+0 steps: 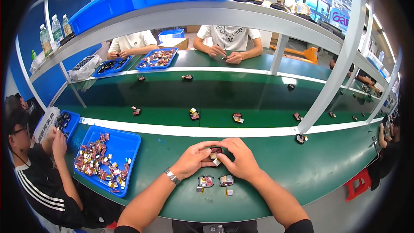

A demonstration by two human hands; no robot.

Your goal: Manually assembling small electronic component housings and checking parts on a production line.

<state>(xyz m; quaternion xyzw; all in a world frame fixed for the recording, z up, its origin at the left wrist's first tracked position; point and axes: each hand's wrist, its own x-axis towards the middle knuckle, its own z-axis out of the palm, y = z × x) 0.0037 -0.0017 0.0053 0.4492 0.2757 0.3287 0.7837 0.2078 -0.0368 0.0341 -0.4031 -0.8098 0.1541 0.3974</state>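
My left hand (192, 160) and my right hand (242, 160) meet above the green bench, fingers curled round a small black watch-like case (217, 150). A red circuit board shows inside it, with a pale battery (216, 162) at its near side by my right thumb. Fingers partly hide the case. Just nearer to me, two similar open cases lie side by side, a left one (205, 181) and a right one (226, 180). Each holds a reddish board, and a small silver-and-yellow battery (229, 193) hangs out toward me.
Left of my arm stands a blue tray (134, 155) heaped with boards and batteries. Beyond a white rail, a green conveyor (168, 118) carries scattered assemblies; another case (301, 139) lies by the rail's post (327, 82). Co-workers sit at left, opposite and far right. Overhead runs a shelf (194, 15).
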